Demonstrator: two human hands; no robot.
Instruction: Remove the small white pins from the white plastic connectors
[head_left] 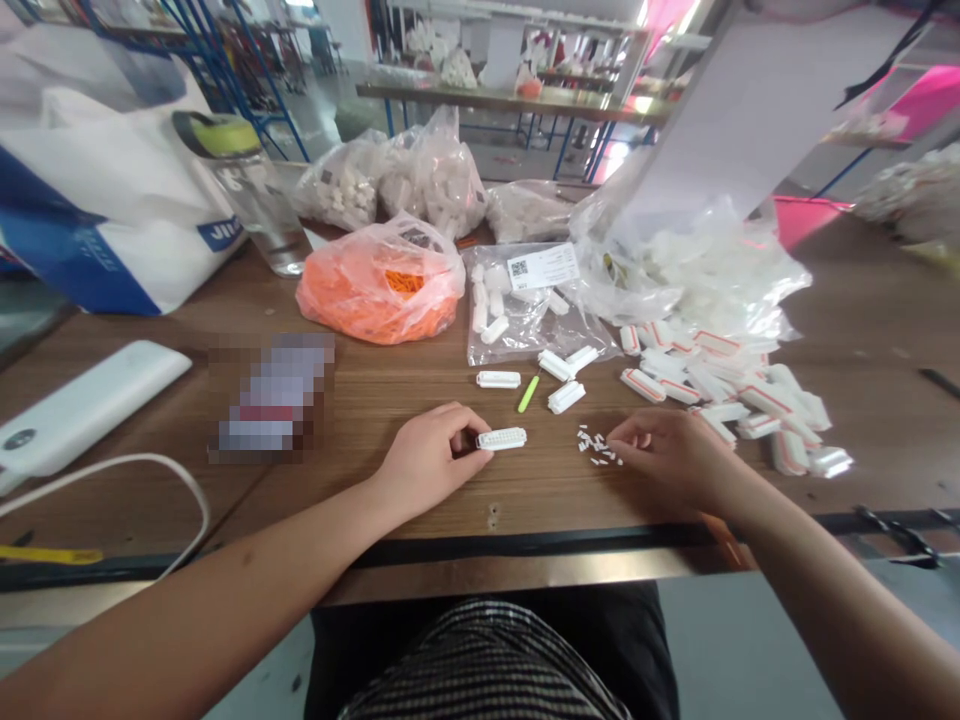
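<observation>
A bag of orange parts point(379, 285) is laid on the wooden table point(375, 390), and a water bottle point(251, 190) is stood behind it to the left. A white power bank point(82, 405) is placed at the left edge. A green stick point(528, 394) is laid mid-table; white-and-orange parts point(750, 395) are heaped at the right.

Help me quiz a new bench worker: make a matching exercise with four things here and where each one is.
Things:
1. connector
2. pins
3. green stick
4. orange bag

Places:
A. at the fingertips of the right hand
B. beside the bottle
C. pinched in the left hand
D. among loose white housings

Pairs: 1-C, 2-A, 3-D, 4-B
</observation>
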